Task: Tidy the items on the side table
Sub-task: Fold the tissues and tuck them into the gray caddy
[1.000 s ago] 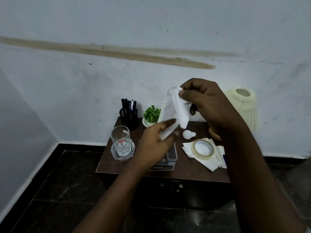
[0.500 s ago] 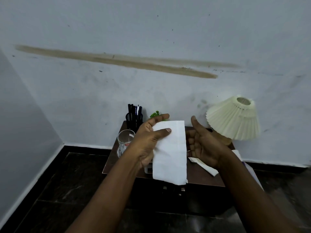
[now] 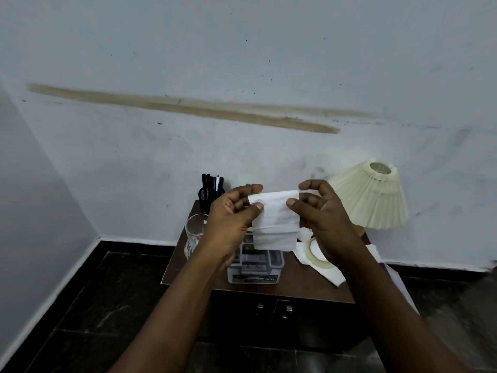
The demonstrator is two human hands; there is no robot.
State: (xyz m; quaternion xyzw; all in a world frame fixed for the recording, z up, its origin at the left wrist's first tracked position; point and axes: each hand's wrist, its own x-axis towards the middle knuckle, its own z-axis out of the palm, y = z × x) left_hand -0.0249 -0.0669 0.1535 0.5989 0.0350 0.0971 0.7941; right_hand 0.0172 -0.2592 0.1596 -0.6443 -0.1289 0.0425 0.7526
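Clutter awaits sorting on a dark wooden surface (image 3: 295,285) set against a scuffed wall. The largest item, a pleated lamp (image 3: 372,196) at 2 o'clock, has its shade tilted and stands just beside the person's right forearm; a careless sweep of that arm could well topple it. At 6 o'clock a grey device with a display (image 3: 254,265) sits near the front edge, directly beneath the raised hands. A clear glass (image 3: 194,234) at 9 o'clock is close to the left wrist and to the surface's left edge, so a dropped elbow might send it to the floor. Behind it, at 11 o'clock, stands a black pen holder (image 3: 209,193). At 4 o'clock a loose pile of tissues (image 3: 329,273) lies under a roll of tape (image 3: 314,251); lifting one carelessly may drag the other.

The tissue (image 3: 274,224) being tidied hangs in the air above the surface's middle. The left hand (image 3: 231,222) pinches its upper left corner and the right hand (image 3: 320,219) its upper right. Pulled too hard, the thin paper would probably tear; a slack pinch would drop it onto the device.
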